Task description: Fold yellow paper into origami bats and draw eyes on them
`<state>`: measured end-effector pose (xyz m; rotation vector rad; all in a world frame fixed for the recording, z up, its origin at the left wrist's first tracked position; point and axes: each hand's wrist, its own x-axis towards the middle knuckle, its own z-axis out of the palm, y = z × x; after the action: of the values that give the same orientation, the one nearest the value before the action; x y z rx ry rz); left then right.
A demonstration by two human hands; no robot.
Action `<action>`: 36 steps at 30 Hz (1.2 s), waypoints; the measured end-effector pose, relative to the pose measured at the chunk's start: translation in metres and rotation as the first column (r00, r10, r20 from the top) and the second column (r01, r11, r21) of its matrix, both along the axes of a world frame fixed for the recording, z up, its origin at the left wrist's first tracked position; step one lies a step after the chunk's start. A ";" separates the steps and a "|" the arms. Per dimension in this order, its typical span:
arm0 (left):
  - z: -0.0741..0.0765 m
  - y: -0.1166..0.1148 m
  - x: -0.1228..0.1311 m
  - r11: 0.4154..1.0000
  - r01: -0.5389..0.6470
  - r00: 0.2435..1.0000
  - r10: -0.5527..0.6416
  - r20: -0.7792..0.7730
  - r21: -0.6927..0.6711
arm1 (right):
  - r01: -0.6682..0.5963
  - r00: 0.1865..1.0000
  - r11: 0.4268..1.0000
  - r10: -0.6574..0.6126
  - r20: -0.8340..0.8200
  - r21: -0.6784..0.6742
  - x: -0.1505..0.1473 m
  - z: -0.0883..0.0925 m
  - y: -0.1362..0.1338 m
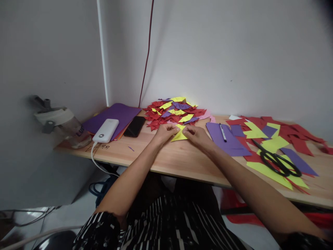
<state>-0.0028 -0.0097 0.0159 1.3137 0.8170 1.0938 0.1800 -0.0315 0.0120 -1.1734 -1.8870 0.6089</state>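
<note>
Between my two hands is a small piece of yellow paper (179,135), held just over the table's middle. My left hand (166,133) pinches its left side with thumb and finger. On the opposite side my right hand (196,134) pinches it too, close to the top. The fingers partly hide the paper, and I cannot make out its folds. Right behind the hands lies a heap of folded paper pieces (171,113) in red, yellow and purple.
Purple sheets (217,139) with a pen (223,132) lie to the right, near black-handled scissors (277,161) on colored scraps (275,144). Leftward are a black phone (134,126), a white power bank (106,131) with a cable, purple paper (114,113) and a clear bottle (71,130).
</note>
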 end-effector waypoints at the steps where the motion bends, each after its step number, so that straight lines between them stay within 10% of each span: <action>1: 0.000 0.000 0.000 1.000 -0.001 1.000 0.001 -0.001 0.003 | 0.001 1.000 1.000 -0.001 0.001 0.002 0.000 0.000 0.000; 36: -0.002 -0.003 0.006 0.982 0.088 0.995 -0.094 -0.032 -0.168 | 0.131 0.991 0.991 -0.131 -0.005 0.019 -0.008 0.007 -0.008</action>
<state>0.0037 -0.0125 0.0143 1.2229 0.8506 0.9102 0.1720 -0.0397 0.0189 -1.2715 -1.7920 0.5195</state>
